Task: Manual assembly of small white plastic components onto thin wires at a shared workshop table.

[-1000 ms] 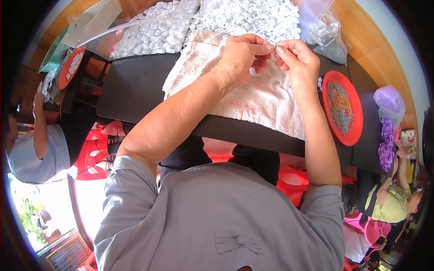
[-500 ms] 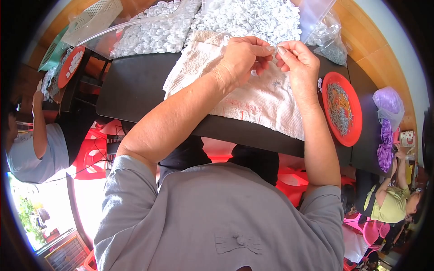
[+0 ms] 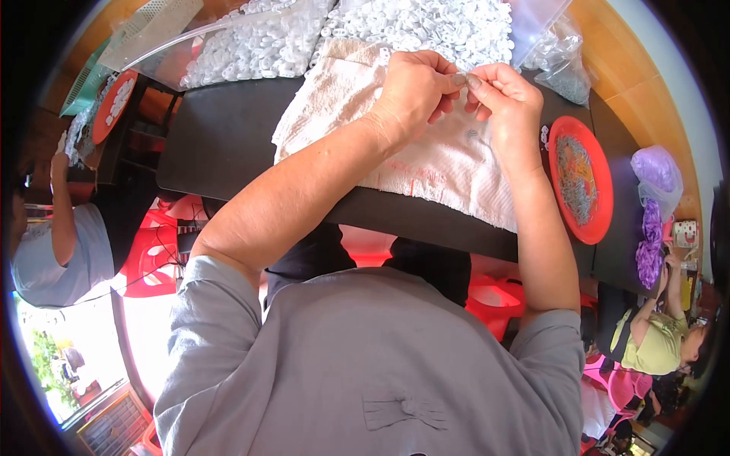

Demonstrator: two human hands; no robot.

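Above the far part of a white towel (image 3: 456,171), my two hands meet with their thumb tips almost touching. My left hand (image 3: 417,90) is closed in a pinch of thumb and forefinger. Opposite it, my right hand (image 3: 508,99) pinches the same way, its other fingers curled. Whatever sits between the fingertips is too small or too hidden to name. Just beyond the hands lies a heap of small white plastic pieces (image 3: 449,30). A red plate (image 3: 603,190) beside my right forearm holds many thin grey metal pins or nails (image 3: 576,171).
More white pieces fill a clear bag (image 3: 251,45) at the back left. Another clear bag (image 3: 566,76) stands back right, near purple bags (image 3: 655,175). The dark table (image 3: 220,140) ends close to my lap. Other people sit at far left and far right.
Both hands sit slightly higher in the picture, as do the towel and table. The thumb tips stay close together, and the pinch of each hand looks much the same.
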